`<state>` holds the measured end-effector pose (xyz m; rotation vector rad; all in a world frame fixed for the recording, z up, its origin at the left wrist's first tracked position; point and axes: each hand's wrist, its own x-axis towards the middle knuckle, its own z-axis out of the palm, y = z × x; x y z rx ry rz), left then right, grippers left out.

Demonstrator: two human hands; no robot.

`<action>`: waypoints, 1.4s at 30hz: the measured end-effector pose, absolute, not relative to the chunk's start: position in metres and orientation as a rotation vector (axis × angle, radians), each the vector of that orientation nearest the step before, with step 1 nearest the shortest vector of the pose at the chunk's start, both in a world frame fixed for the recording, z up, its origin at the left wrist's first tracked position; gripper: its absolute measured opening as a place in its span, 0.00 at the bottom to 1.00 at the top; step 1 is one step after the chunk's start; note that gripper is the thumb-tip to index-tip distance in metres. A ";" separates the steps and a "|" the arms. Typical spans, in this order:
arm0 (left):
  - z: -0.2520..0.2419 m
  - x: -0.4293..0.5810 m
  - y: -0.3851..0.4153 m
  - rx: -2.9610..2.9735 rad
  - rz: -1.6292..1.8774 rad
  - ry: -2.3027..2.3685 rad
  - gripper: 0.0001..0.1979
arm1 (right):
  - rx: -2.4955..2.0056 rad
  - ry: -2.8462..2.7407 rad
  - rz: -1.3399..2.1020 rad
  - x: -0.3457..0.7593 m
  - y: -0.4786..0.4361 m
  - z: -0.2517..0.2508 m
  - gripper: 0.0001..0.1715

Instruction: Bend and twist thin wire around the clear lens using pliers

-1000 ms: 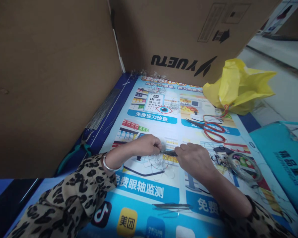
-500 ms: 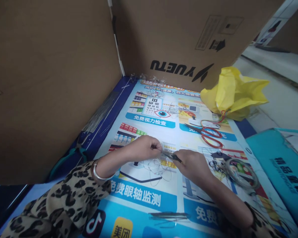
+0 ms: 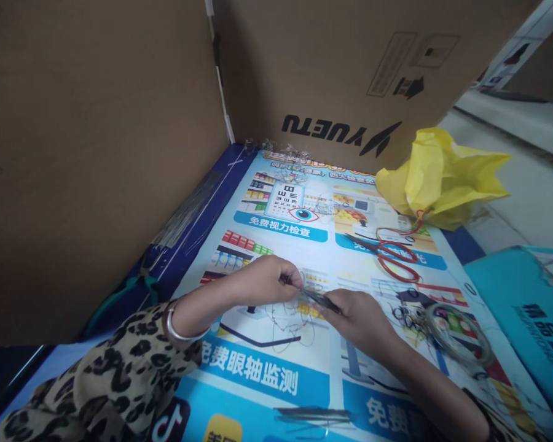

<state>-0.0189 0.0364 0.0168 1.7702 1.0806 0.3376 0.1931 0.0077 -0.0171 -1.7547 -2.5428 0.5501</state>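
My left hand (image 3: 276, 279) is closed, fingertips pinched on thin wire just at the tip of the tool in my other hand. My right hand (image 3: 357, 310) is wrapped round a small pair of pliers (image 3: 321, 299), its metal jaws pointing left and touching or nearly touching the left fingertips. Loose loops of thin wire (image 3: 288, 325) hang or lie below the two hands; which, I cannot tell. Most of the pliers' handles are hidden in the right palm.
Red-handled scissors (image 3: 396, 258) lie beyond my right hand, near a yellow bag (image 3: 431, 178). A coil of wire (image 3: 458, 334) is at the right. Teal-handled pliers (image 3: 141, 282) and straight wires (image 3: 179, 215) lie left. Cut wires (image 3: 313, 415) lie in front. Cardboard (image 3: 304, 67) walls the back.
Both hands stay together at nearly the same spot, the pliers tilting slightly more downward to the right. The wire loops below have shifted shape. The view has moved a little.
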 end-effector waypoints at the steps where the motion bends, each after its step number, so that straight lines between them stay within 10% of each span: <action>1: 0.016 -0.018 0.036 1.777 0.335 1.088 0.08 | -1.753 -2.547 0.559 0.193 0.008 -0.017 0.21; 42: 0.003 -0.014 0.037 1.957 0.296 1.055 0.07 | -1.502 -2.676 -0.431 0.194 -0.001 -0.012 0.08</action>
